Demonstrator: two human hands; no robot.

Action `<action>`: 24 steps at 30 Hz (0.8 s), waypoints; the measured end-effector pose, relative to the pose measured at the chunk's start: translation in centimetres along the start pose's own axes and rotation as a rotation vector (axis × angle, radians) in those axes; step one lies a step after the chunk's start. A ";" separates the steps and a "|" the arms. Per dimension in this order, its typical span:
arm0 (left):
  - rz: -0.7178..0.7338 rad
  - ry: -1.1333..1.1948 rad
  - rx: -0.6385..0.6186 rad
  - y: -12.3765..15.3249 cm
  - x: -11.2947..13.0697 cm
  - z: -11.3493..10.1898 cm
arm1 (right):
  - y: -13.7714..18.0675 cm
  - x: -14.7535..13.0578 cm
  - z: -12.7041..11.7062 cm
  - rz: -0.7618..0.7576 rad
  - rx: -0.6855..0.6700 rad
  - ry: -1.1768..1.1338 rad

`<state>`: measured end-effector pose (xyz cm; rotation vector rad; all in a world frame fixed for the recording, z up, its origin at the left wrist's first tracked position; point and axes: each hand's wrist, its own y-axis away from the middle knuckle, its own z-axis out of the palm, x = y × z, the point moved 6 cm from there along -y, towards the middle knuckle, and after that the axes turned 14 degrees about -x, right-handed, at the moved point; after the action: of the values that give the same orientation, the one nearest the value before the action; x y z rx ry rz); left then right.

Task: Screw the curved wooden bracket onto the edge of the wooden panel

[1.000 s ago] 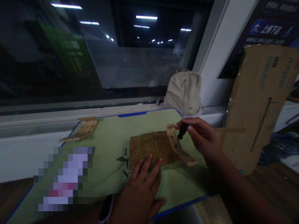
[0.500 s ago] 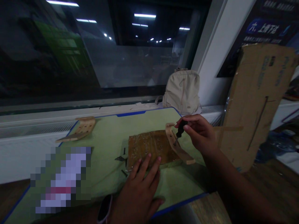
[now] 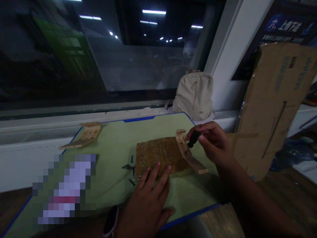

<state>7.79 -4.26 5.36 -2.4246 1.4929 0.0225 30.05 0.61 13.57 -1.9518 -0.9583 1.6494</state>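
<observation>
Screwdriver tilted further, pinched in right grip, curved wooden strip just beside.

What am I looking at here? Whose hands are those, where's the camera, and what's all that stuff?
There's no robot here: these are a person's own bare hands. The camera sits on their head, looking forward and down. The left hand lies with its fingers on a brown board. The right hand holds a black-handled screwdriver, pointing down at a curved wooden piece with holes. On the pale green table are some dark screws, another wooden piece and something hidden by blurry squares.
</observation>
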 end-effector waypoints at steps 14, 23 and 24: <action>0.044 0.116 -0.038 0.0 0.0 0.4 | -0.2 -0.2 -0.2 -0.028 0.047 0.071; 0.056 0.173 -0.059 -0.1 0.2 0.0 | 0.0 0.1 -0.4 0.029 0.071 0.104; 0.061 0.177 -0.048 -0.1 0.2 0.1 | 0.0 0.1 -0.4 0.027 0.070 0.100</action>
<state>7.97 -4.38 5.25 -2.4734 1.6595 -0.1487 30.50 0.72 13.57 -1.9883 -0.8298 1.5614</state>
